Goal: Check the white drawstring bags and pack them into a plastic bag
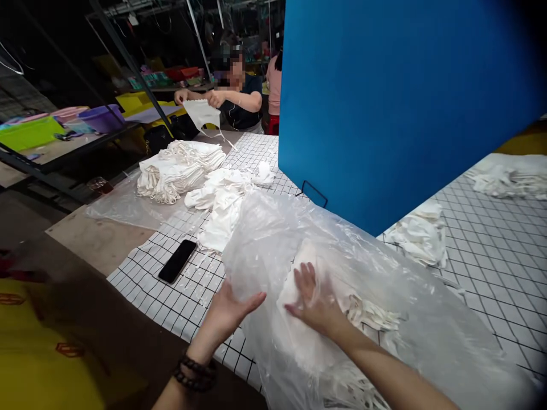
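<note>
A large clear plastic bag (410, 285) lies across the near part of the table, with a stack of white cloth pieces (294, 341) in it. My right hand (314, 302) rests on this stack, fingers spread; whether a layer of plastic covers the fingertips I cannot tell. At the bag's left edge is my left hand (235, 310), a dark beaded bracelet on its wrist. Its thumb stretches out towards the bag, apart from the fingers, which are partly hidden. Loose white cloth pieces (224, 210) lie just beyond the bag.
A phone (177, 261) lies on the checked tablecloth (141, 273). A tall blue panel (367, 108) stands behind the bag on a wire foot. Further back are a tied-looking white cloth pile (179, 168) and a co-worker (241, 97) holding up a white piece. More cloth (421, 233) lies right.
</note>
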`<state>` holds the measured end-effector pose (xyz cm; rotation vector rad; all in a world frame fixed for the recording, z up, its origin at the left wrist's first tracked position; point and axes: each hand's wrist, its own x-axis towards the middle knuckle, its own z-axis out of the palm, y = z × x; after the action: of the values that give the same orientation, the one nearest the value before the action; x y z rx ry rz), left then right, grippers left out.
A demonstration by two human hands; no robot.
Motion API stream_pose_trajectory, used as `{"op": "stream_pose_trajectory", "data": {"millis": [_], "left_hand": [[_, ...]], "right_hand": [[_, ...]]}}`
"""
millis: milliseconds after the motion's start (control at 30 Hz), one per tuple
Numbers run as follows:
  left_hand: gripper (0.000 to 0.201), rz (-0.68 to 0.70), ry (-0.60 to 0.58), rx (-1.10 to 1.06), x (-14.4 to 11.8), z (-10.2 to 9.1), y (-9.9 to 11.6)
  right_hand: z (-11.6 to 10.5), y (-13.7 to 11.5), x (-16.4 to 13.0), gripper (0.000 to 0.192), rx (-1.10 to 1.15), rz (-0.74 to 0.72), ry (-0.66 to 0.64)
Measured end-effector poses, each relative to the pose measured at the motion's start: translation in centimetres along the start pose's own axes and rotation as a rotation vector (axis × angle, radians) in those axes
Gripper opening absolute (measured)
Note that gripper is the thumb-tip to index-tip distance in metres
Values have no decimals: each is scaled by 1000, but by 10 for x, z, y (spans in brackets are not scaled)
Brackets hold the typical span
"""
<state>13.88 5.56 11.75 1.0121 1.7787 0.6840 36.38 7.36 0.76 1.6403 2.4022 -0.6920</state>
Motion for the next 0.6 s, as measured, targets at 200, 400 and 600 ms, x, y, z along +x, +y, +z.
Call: {"op": "stream_pose_trajectory", "data": {"millis": [200, 400, 600], "left_hand": [[37, -148, 301, -203, -21, 15, -5], [47, -252, 340, -274, -56, 6, 4], [64, -256, 371, -777, -82, 25, -36]], "right_hand": [[13, -27, 6, 104, 27, -16, -79], [-3, -1, -42, 56, 209, 294, 204], [23, 22, -76, 67, 625, 635, 63]]}}
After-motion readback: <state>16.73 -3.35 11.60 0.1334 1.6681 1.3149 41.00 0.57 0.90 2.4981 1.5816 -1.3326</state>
